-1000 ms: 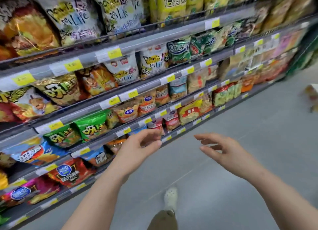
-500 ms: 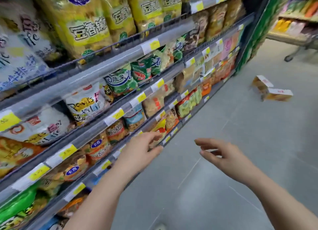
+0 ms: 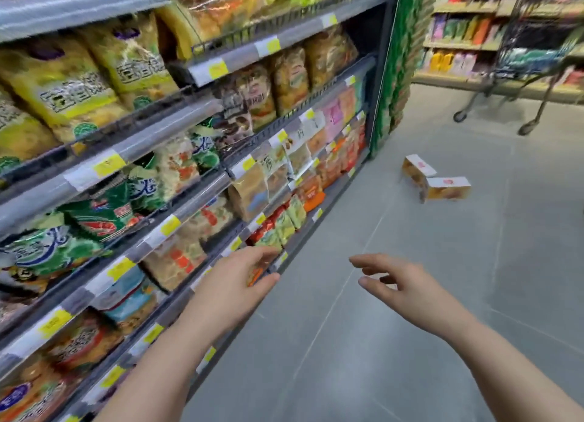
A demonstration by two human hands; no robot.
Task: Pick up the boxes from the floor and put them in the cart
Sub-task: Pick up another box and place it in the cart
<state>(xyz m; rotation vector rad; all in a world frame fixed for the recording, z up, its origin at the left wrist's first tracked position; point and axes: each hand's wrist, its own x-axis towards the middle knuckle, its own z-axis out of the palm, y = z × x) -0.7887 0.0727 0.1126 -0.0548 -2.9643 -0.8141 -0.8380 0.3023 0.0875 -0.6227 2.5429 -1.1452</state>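
Task not begun: two white-and-orange cardboard boxes (image 3: 434, 181) lie touching on the grey floor (image 3: 410, 295) at one o'clock, the metal cart (image 3: 534, 61) beyond at two, both hands, left (image 3: 235, 282) and right (image 3: 399, 284), released, empty.

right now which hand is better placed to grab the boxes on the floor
Right, probably. The boxes lie ahead and to the right; the right hand is open on that side. The left hand, also empty, is beside the shelf.
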